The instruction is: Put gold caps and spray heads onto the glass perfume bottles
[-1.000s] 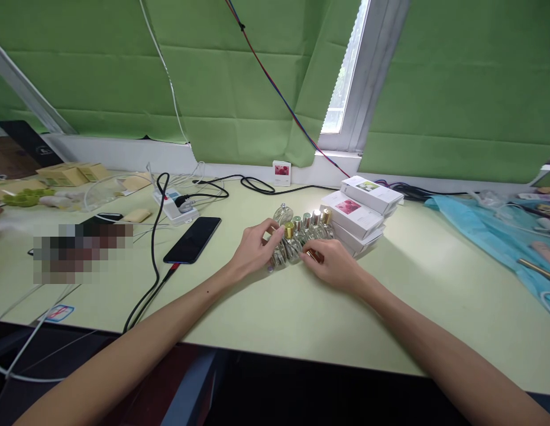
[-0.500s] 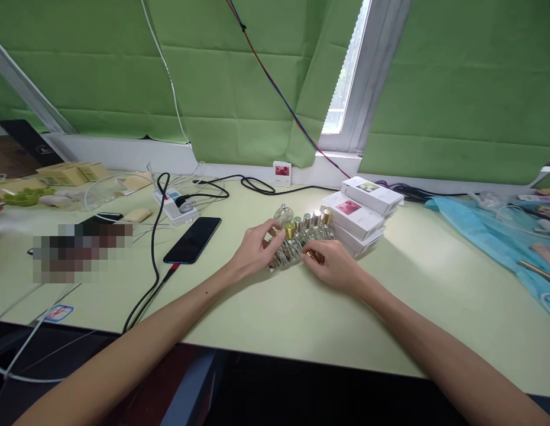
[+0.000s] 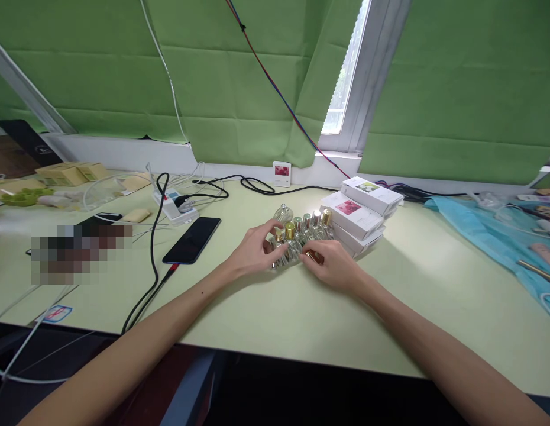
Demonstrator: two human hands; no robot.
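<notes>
Several small glass bottles (image 3: 306, 235) with gold, green and silver caps stand packed together near the middle of the table. My left hand (image 3: 260, 245) is at their left end, its thumb and fingers apart around a gold-capped bottle (image 3: 279, 236). At the front right of the group, my right hand (image 3: 330, 260) has its fingers curled round a shiny brown-gold piece (image 3: 314, 256), mostly hidden by the fingers. A clear round bottle (image 3: 283, 213) stands behind the group.
White boxes (image 3: 352, 216) are stacked right behind the bottles. A phone (image 3: 192, 240) with a cable lies left, near a power strip (image 3: 174, 207). Blue cloth (image 3: 474, 228) covers the far right. Cables cross the left side.
My left thumb has shifted slightly down along the bottles, and the gold cap between the left fingers now shows. My right hand has hardly moved. At the far left edge, another person's hand is now a blur.
</notes>
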